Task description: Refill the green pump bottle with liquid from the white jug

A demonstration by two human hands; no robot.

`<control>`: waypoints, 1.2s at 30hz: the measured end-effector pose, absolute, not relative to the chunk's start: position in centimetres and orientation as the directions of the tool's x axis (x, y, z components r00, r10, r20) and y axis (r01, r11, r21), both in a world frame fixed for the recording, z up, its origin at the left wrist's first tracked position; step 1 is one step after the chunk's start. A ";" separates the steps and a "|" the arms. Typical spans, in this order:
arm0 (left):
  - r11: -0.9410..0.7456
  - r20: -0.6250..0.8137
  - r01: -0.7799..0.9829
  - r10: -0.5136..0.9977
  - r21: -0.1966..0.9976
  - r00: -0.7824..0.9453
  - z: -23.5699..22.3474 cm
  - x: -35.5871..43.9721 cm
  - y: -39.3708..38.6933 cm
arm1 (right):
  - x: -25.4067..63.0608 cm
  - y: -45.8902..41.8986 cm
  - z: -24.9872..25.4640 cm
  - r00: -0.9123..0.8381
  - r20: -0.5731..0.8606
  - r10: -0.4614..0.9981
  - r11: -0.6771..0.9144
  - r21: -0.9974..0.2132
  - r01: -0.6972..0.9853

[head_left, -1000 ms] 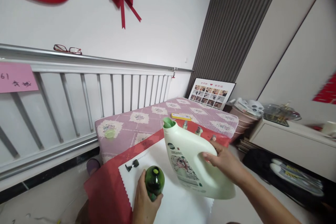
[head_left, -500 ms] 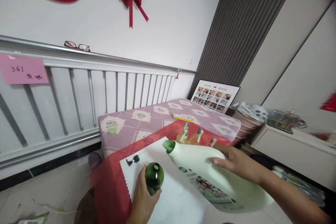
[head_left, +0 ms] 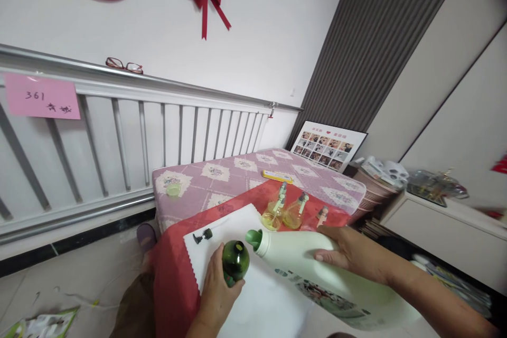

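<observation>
Holding a dark green bottle [head_left: 236, 260] in curled fingers [head_left: 216, 266], the left hand [head_left: 218, 291] sits over a white sheet [head_left: 273, 301]. The right hand [head_left: 350, 251] grips a large pale-green jug [head_left: 317, 277], tilted, its spout [head_left: 254, 240] just beside the bottle's mouth. A black pump top [head_left: 206, 234] lies nearby.

Glossy translucent green bottle [head_left: 236, 263], smooth plastic jug [head_left: 301, 251], patterned cloth cover [head_left: 247, 164], metal rail [head_left: 206, 88]
</observation>
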State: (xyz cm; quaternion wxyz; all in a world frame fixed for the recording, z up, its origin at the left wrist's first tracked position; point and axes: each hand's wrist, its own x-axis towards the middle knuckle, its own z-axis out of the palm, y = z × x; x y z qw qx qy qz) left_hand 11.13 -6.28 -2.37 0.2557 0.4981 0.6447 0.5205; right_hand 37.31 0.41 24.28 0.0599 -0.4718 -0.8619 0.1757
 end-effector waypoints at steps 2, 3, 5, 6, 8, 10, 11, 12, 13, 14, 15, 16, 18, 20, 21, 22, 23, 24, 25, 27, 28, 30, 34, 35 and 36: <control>-0.042 0.189 0.375 0.911 0.926 -0.366 -2.5 11.0 -6.3 | 37.3 0.6 24.2 -0.556 -0.071 0.828 0.499 -0.356 0.790; -0.047 0.194 0.375 0.911 0.926 -0.364 -2.6 11.0 -6.3 | 37.3 0.7 24.2 -0.557 -0.071 0.828 0.502 -0.351 0.791; -0.063 0.210 0.374 0.906 0.925 -0.366 -2.8 10.9 -6.3 | 37.3 0.9 24.2 -0.553 -0.061 0.831 0.506 -0.331 0.797; -0.072 0.218 0.373 0.905 0.925 -0.366 -2.9 10.9 -6.3 | 37.2 0.9 24.2 -0.550 -0.060 0.833 0.506 -0.319 0.801; -0.087 0.230 0.367 0.901 0.926 -0.367 -3.0 10.9 -6.3 | 37.0 0.9 24.3 -0.545 -0.071 0.835 0.505 -0.292 0.812; -0.094 0.234 0.361 0.900 0.928 -0.368 -3.0 10.9 -6.3 | 36.6 0.8 24.6 -0.534 -0.096 0.840 0.498 -0.256 0.829; -0.096 0.234 0.357 0.900 0.929 -0.367 -3.0 10.9 -6.3 | 36.3 0.6 24.9 -0.527 -0.109 0.843 0.492 -0.239 0.837; -0.097 0.233 0.353 0.901 0.931 -0.367 -3.1 10.9 -6.3 | 36.0 0.4 25.2 -0.523 -0.127 0.843 0.489 -0.224 0.843; -0.099 0.232 0.349 0.901 0.932 -0.366 -3.1 10.9 -6.2 | 35.7 0.3 25.5 -0.522 -0.148 0.840 0.489 -0.212 0.846; -0.100 0.232 0.347 0.903 0.932 -0.362 -3.2 10.9 -6.2 | 35.4 0.1 25.9 -0.527 -0.177 0.831 0.492 -0.205 0.846; -0.102 0.232 0.347 0.904 0.932 -0.358 -3.2 10.9 -6.2 | 35.1 -0.1 26.3 -0.533 -0.208 0.820 0.497 -0.201 0.844; -0.104 0.233 0.347 0.906 0.932 -0.354 -3.3 10.9 -6.2 | 34.8 -0.2 26.6 -0.536 -0.236 0.811 0.501 -0.195 0.843; -0.106 0.233 0.348 0.908 0.931 -0.348 -3.2 10.8 -6.2 | 34.4 -0.2 27.1 -0.532 -0.268 0.803 0.507 -0.162 0.847; -0.104 0.231 0.348 0.910 0.932 -0.345 -3.1 10.9 -6.3 | 34.0 -0.2 27.3 -0.521 -0.279 0.807 0.508 -0.121 0.853; -0.101 0.229 0.349 0.910 0.932 -0.347 -3.0 10.9 -6.3 | 33.9 -0.3 27.4 -0.513 -0.284 0.810 0.506 -0.105 0.856; -0.097 0.227 0.351 0.908 0.931 -0.351 -2.9 11.0 -6.3 | 33.7 -0.3 27.5 -0.506 -0.289 0.813 0.501 -0.096 0.860; -0.094 0.227 0.354 0.906 0.930 -0.356 -2.8 11.0 -6.4 | 33.6 -0.3 27.6 -0.498 -0.296 0.815 0.495 -0.092 0.864; -0.091 0.228 0.358 0.904 0.929 -0.361 -2.7 11.1 -6.4 | 33.4 -0.4 27.7 -0.494 -0.300 0.816 0.491 -0.090 0.866; -0.088 0.227 0.361 0.903 0.928 -0.365 -2.7 11.1 -6.3 | 33.3 -0.5 27.8 -0.491 -0.301 0.817 0.490 -0.087 0.868; -0.080 0.220 0.366 0.906 0.927 -0.361 -2.8 11.0 -6.2 | 32.9 -0.7 28.2 -0.490 -0.306 0.816 0.492 -0.077 0.867; -0.074 0.213 0.367 0.910 0.927 -0.355 -3.0 11.0 -6.1 | 32.7 -0.7 28.4 -0.490 -0.309 0.815 0.494 -0.069 0.867; -0.064 0.201 0.370 0.917 0.927 -0.345 -3.2 10.9 -5.9 | 32.4 -0.8 28.7 -0.490 -0.313 0.813 0.500 -0.054 0.864; -0.072 0.208 0.368 0.916 0.927 -0.344 -3.4 10.9 -5.9 | 31.8 -0.8 28.9 -0.490 -0.318 0.812 0.511 -0.020 0.859; -0.077 0.213 0.366 0.913 0.927 -0.348 -3.3 10.9 -6.0 | 31.8 -0.8 28.9 -0.490 -0.318 0.812 0.512 -0.016 0.859; -0.083 0.220 0.364 0.909 0.928 -0.354 -3.2 11.0 -6.1 | 31.7 -0.8 28.9 -0.490 -0.318 0.812 0.512 -0.015 0.859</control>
